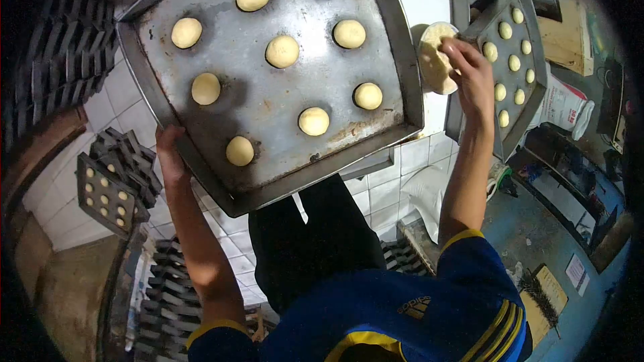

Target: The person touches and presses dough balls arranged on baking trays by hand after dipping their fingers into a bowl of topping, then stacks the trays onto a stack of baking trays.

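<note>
My left hand (172, 153) grips the left side of a metal baking tray (245, 114), fingers hidden beneath its rim. Several round, pale yellow dough balls (282, 51) lie spaced apart on the tray. To the right of the tray is a small white bowl (435, 70) filled with a pale, crumbly or powdery topping. My right hand (467, 70) is over the bowl's right side, with its fingertips pinched together at the topping. Whatever lies between those fingertips is too small to make out.
A second tray of dough balls (507, 79) rests tilted on other trays at the right. Another loaded tray (104, 194) sits lower left, near stacked dark trays (60, 60). A white sack (563, 104) and a blue surface (537, 228) are at the right.
</note>
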`<state>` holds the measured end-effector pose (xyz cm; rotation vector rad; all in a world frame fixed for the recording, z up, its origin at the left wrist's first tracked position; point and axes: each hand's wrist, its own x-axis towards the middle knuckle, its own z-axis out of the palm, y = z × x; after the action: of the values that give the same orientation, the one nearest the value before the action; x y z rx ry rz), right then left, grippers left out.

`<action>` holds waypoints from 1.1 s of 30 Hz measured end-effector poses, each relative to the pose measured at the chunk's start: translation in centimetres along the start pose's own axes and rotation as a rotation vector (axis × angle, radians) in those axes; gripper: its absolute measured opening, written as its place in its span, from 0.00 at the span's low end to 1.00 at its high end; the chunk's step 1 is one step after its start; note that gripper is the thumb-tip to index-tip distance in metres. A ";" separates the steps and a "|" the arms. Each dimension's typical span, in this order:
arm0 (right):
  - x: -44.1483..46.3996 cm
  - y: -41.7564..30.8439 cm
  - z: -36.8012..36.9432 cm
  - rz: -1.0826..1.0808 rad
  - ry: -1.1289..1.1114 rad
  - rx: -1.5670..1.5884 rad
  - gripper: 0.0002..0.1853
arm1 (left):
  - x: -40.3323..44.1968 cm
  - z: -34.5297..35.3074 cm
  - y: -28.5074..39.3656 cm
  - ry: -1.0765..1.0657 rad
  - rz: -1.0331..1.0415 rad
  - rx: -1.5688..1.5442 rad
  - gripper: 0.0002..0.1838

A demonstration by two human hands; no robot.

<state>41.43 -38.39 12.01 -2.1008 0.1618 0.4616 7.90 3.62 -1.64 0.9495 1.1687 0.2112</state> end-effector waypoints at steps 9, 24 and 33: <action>7.4 -6.9 13.9 -0.548 -0.208 -0.286 0.13 | -0.2 0.0 -0.1 0.010 -0.005 0.016 0.20; 9.1 -3.0 18.7 -1.237 0.055 -1.010 0.17 | 0.0 -0.2 0.1 -0.010 -0.007 0.032 0.21; 8.2 -3.9 18.4 -1.049 -0.038 -0.553 0.25 | 0.4 -0.3 -0.4 0.038 -0.046 -0.004 0.23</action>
<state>45.30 -20.33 3.09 -2.3370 -1.1554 -0.1206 7.63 3.76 -2.25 0.9178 1.2239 0.1949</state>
